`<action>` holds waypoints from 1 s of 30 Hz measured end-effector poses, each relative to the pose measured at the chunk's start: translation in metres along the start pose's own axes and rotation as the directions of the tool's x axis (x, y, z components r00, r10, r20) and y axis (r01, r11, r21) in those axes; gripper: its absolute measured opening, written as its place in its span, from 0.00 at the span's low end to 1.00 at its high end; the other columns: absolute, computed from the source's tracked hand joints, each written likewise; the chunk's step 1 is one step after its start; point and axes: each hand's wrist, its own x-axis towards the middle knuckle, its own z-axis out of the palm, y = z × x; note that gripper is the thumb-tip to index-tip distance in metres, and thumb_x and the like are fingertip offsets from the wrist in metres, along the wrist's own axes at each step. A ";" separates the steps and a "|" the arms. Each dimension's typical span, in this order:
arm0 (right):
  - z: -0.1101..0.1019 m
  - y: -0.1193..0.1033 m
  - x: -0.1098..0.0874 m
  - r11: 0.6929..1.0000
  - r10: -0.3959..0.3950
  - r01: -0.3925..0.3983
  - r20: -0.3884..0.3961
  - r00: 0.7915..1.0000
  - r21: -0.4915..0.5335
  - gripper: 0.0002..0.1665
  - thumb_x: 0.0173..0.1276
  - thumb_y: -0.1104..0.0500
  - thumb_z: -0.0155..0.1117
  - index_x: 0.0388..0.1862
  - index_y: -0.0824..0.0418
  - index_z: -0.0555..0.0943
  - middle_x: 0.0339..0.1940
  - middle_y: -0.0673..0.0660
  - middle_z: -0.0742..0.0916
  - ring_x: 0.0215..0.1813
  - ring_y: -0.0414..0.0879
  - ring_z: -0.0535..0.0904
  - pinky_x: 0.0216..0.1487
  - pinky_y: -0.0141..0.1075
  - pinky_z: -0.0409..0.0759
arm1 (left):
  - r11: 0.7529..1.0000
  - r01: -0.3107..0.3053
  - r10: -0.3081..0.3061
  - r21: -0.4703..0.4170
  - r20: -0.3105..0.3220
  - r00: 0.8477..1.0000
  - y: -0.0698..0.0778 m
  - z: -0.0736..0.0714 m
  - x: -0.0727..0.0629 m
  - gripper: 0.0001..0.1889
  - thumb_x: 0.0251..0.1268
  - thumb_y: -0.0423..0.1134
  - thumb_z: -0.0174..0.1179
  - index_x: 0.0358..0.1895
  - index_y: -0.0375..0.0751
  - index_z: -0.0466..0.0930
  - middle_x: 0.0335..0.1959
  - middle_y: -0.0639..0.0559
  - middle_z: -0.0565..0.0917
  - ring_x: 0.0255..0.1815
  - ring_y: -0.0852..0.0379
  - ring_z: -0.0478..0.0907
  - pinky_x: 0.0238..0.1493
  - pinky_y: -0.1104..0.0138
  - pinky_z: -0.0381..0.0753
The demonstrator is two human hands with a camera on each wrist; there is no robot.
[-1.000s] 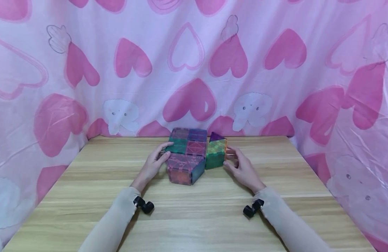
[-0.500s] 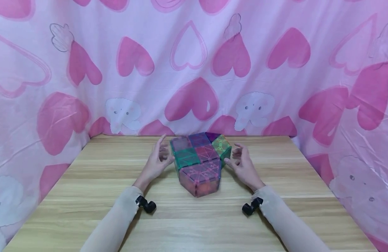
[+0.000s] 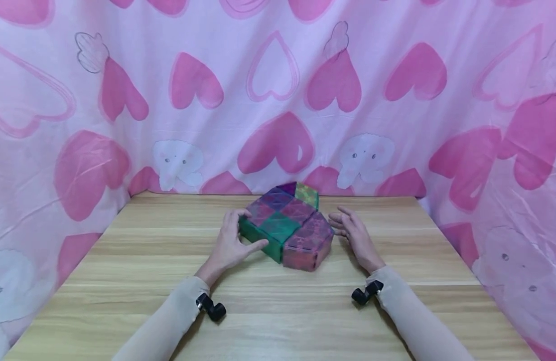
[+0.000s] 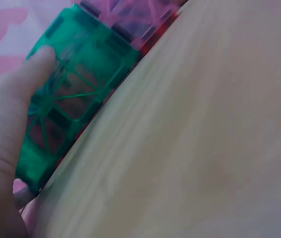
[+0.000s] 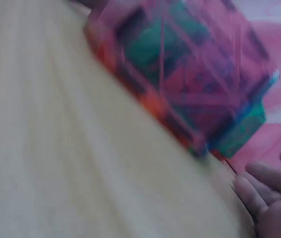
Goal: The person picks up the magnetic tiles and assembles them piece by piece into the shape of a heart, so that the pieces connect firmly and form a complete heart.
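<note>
A low structure of translucent magnetic tiles (image 3: 300,208) lies on the wooden table. Its top shows pink, blue, purple, green and yellow panels. At its left side my left hand (image 3: 230,243) holds the green wall, with bent fingers at the far left corner and the thumb along the wall. The left wrist view shows that thumb (image 4: 38,64) against the green tile (image 4: 85,84). My right hand (image 3: 357,238) is beside the right side, its fingers extended and spread. In the right wrist view its fingers (image 5: 269,176) are apart from the pink end (image 5: 190,74), which is blurred.
The wooden tabletop (image 3: 278,316) spreads around the structure and towards the body. Behind it hangs a pink curtain (image 3: 269,70) with hearts, close to the structure's far end. Small black cameras (image 3: 211,307) are strapped to both wrists.
The structure has turned on the table: its pink end has swung to the near right and its yellow part to the back. My left hand came off it, then took hold again; my right hand let go.
</note>
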 end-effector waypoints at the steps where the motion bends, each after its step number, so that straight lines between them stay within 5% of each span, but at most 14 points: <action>1: 0.000 0.000 0.000 0.999 0.002 0.000 -0.043 0.999 0.038 0.37 0.96 0.45 0.42 0.87 0.70 0.60 0.76 0.76 0.77 0.75 0.67 0.78 0.62 0.34 0.84 | 1.000 -0.015 0.016 0.018 -0.012 1.000 0.002 0.001 -0.002 0.42 0.59 0.58 0.85 0.70 0.51 0.71 0.66 0.48 0.73 0.64 0.50 0.73 0.64 0.50 0.81; 3: 0.000 -0.001 -0.001 0.998 0.004 0.005 -0.120 0.993 0.070 0.35 0.95 0.46 0.45 0.82 0.73 0.64 0.70 0.74 0.79 0.68 0.59 0.81 0.59 0.33 0.84 | 0.998 -0.059 0.059 -0.003 -0.027 0.998 0.004 0.003 -0.004 0.37 0.63 0.54 0.83 0.69 0.48 0.74 0.60 0.49 0.77 0.56 0.52 0.77 0.54 0.55 0.85; 6: 0.002 -0.004 -0.003 0.999 0.023 -0.014 -0.196 0.980 0.043 0.30 0.94 0.50 0.48 0.77 0.73 0.67 0.63 0.63 0.79 0.60 0.45 0.78 0.60 0.31 0.78 | 0.973 -0.121 0.124 -0.198 0.002 0.992 0.003 0.003 -0.007 0.24 0.77 0.40 0.71 0.67 0.38 0.73 0.48 0.43 0.84 0.39 0.47 0.85 0.37 0.56 0.91; 10: -0.001 -0.005 -0.004 0.997 0.050 -0.025 -0.375 0.926 0.072 0.23 0.90 0.54 0.52 0.71 0.69 0.72 0.55 0.54 0.80 0.54 0.41 0.76 0.55 0.29 0.75 | 0.891 -0.091 0.195 -0.444 0.195 0.961 0.006 0.007 -0.010 0.07 0.84 0.26 0.57 0.57 0.27 0.76 0.33 0.34 0.89 0.27 0.40 0.89 0.30 0.51 0.93; 13: -0.008 -0.005 -0.005 0.991 0.055 0.018 -0.522 0.851 0.134 0.17 0.89 0.56 0.53 0.59 0.71 0.78 0.46 0.52 0.84 0.47 0.42 0.81 0.46 0.28 0.80 | 0.912 -0.051 0.193 -0.406 0.316 0.929 0.013 0.012 -0.013 0.02 0.82 0.28 0.62 0.46 0.34 0.83 0.32 0.41 0.92 0.30 0.47 0.92 0.34 0.55 0.93; 15: -0.011 -0.006 -0.006 0.989 0.042 0.044 -0.560 0.828 0.138 0.19 0.89 0.58 0.52 0.53 0.75 0.81 0.41 0.51 0.87 0.43 0.43 0.84 0.43 0.29 0.82 | 0.941 -0.073 0.189 -0.330 0.334 0.923 0.018 0.015 -0.013 0.04 0.79 0.30 0.68 0.42 0.42 0.86 0.33 0.49 0.93 0.31 0.54 0.92 0.36 0.59 0.93; 18: -0.015 -0.007 -0.007 0.984 0.044 0.056 -0.531 0.846 0.171 0.23 0.90 0.59 0.51 0.52 0.78 0.85 0.37 0.47 0.91 0.40 0.40 0.87 0.43 0.28 0.84 | 0.966 -0.121 0.192 -0.229 0.317 0.929 0.026 0.019 -0.015 0.06 0.74 0.34 0.74 0.39 0.50 0.87 0.33 0.58 0.92 0.33 0.61 0.89 0.38 0.65 0.90; 22: -0.017 -0.006 -0.008 0.981 0.032 0.051 -0.418 0.908 0.186 0.26 0.91 0.56 0.51 0.64 0.77 0.84 0.49 0.48 0.92 0.47 0.36 0.88 0.48 0.27 0.85 | 0.980 -0.129 0.165 -0.152 0.255 0.953 0.032 0.023 -0.014 0.13 0.67 0.41 0.82 0.38 0.48 0.83 0.34 0.57 0.88 0.34 0.60 0.84 0.37 0.66 0.85; 26: -0.018 -0.004 -0.004 0.997 -0.025 0.042 -0.237 0.971 0.065 0.29 0.93 0.51 0.50 0.79 0.69 0.77 0.71 0.59 0.86 0.64 0.34 0.83 0.63 0.26 0.81 | 0.987 -0.108 0.114 -0.120 0.048 0.992 0.026 0.021 -0.008 0.17 0.68 0.41 0.81 0.43 0.40 0.80 0.41 0.47 0.86 0.40 0.51 0.83 0.41 0.60 0.85; 30: -0.014 0.001 0.000 0.993 -0.066 0.056 -0.097 0.993 -0.104 0.31 0.94 0.49 0.50 0.85 0.61 0.72 0.82 0.64 0.77 0.75 0.33 0.72 0.74 0.21 0.67 | 0.990 -0.075 0.054 -0.116 -0.175 0.983 0.010 0.013 -0.003 0.12 0.78 0.38 0.71 0.54 0.36 0.81 0.51 0.42 0.83 0.50 0.41 0.82 0.46 0.60 0.84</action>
